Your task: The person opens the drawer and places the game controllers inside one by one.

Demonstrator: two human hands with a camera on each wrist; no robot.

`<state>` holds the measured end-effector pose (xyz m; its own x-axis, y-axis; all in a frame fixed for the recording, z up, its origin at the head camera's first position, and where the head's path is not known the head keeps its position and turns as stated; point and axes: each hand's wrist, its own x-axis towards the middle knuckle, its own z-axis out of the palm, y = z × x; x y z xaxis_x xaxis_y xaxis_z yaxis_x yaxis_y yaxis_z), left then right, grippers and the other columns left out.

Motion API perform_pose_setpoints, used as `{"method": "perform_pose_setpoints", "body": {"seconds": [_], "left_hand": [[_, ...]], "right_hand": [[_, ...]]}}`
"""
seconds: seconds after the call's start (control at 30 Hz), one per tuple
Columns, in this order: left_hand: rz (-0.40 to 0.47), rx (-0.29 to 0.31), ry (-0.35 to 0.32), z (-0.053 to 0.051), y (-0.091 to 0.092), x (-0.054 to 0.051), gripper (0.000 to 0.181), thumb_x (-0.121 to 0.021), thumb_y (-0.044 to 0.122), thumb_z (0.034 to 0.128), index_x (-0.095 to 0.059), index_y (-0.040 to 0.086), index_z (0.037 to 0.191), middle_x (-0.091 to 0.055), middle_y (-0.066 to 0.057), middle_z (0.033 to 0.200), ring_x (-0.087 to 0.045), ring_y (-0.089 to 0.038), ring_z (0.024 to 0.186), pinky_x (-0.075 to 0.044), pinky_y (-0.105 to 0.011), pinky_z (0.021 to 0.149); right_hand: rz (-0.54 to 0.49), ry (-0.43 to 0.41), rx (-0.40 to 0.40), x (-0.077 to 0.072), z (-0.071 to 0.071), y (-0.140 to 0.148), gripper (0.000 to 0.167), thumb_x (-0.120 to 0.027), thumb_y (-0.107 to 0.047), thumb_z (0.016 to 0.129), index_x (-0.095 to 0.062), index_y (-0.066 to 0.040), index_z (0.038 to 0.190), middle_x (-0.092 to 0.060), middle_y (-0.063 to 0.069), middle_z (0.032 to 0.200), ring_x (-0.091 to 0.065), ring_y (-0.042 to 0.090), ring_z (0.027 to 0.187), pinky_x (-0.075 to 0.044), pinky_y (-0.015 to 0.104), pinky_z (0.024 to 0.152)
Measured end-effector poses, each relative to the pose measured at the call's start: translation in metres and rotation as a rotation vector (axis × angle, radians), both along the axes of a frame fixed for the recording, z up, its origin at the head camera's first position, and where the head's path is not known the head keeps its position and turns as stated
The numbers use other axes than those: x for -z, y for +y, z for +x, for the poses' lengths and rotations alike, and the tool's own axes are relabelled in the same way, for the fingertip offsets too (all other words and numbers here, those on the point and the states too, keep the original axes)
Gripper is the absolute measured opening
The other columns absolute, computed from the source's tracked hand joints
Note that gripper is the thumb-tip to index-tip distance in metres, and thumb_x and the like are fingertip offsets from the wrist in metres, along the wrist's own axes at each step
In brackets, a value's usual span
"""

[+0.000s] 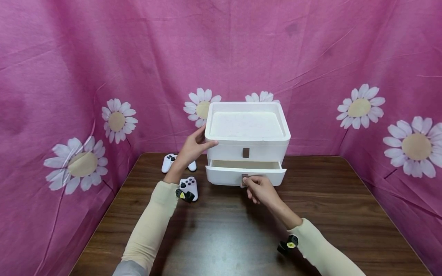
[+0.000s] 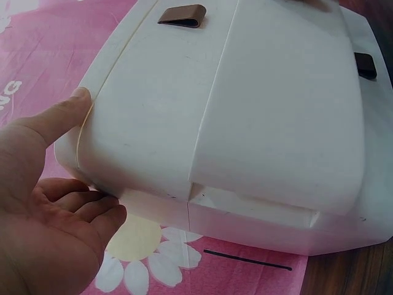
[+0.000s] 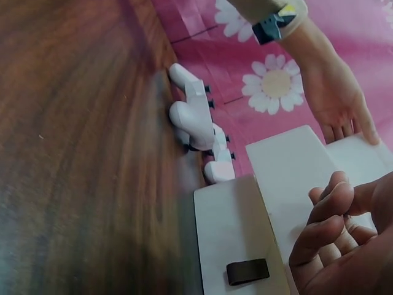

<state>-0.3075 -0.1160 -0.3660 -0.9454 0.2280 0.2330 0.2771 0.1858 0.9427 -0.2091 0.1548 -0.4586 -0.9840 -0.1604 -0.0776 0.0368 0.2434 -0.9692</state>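
A white drawer unit (image 1: pixel 248 150) with a shallow tray top stands at the table's far side. Its middle drawer (image 1: pixel 226 177) is partly pulled out. My right hand (image 1: pixel 260 189) pinches the brown pull tab (image 1: pixel 244 179) of that drawer between thumb and curled fingers. At the unit's upper left corner rests my left hand (image 1: pixel 193 148), thumb on the front edge and fingers along the side, as the left wrist view also shows. The upper drawer's tab (image 2: pixel 182 15) is untouched. Beneath the pulled-out drawer, a bottom drawer's tab (image 3: pixel 248 271) shows in the right wrist view.
Two white game controllers lie left of the unit: one (image 1: pixel 189 188) near the left wrist, the other (image 1: pixel 168 161) farther back and partly hidden by the left arm. A pink curtain (image 1: pixel 310 57) with daisies hangs behind the dark wooden table (image 1: pixel 221 237).
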Motion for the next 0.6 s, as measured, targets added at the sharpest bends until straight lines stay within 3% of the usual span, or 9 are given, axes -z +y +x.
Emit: {"method": "perform_pose_setpoints", "body": {"seconds": [0.6], "left_hand": [[-0.001,0.013,-0.011,0.000,-0.001,-0.001,0.088,-0.086,0.026,0.0926,-0.039,0.021,0.166,-0.045,-0.006,0.168,-0.046,-0.024,0.154,-0.046,-0.046,0.122]], "right_hand": [[0.007,-0.008,-0.054,-0.003,0.038,0.003,0.036,-0.063,-0.028,0.108,-0.076,0.004,0.099,-0.056,0.000,0.055,-0.046,0.008,0.039,-0.037,0.023,0.037]]}}
